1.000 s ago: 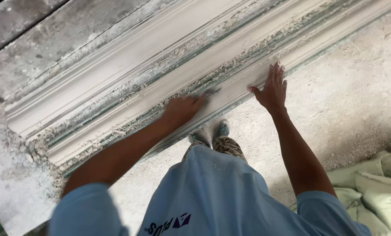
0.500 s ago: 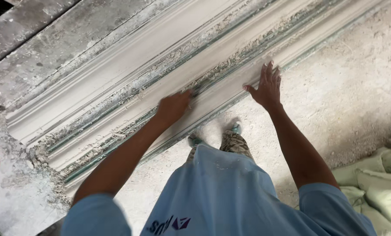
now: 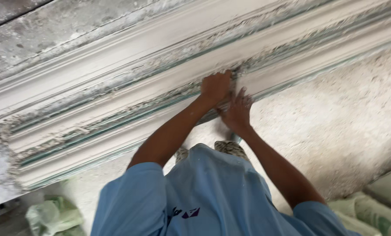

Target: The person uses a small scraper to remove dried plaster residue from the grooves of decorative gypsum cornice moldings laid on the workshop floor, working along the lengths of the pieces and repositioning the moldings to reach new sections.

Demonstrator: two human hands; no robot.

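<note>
A long white plaster cornice moulding (image 3: 116, 105) lies slantwise across a crusted work surface, with grey-green residue along its grooves. My left hand (image 3: 215, 87) is curled into a fist and pressed on the moulding's near ridge. A small dark flat tool (image 3: 235, 75) seems to stick out of the fist. Just below it, my right hand (image 3: 238, 111) rests with fingers apart on the moulding's lower edge, touching my left wrist. My blue shirt (image 3: 204, 196) fills the bottom of the view.
A rough pale floor (image 3: 335, 113) stretches to the right of the moulding. Green and white sacks (image 3: 379, 205) lie at the bottom right, and a crumpled green bag (image 3: 55, 216) at the bottom left. A grey slab (image 3: 51, 35) borders the moulding at the top left.
My right hand has slid left along the moulding's lower edge until it meets my left hand. The left hand has closed into a tighter fist, and the view has shifted along the moulding.
</note>
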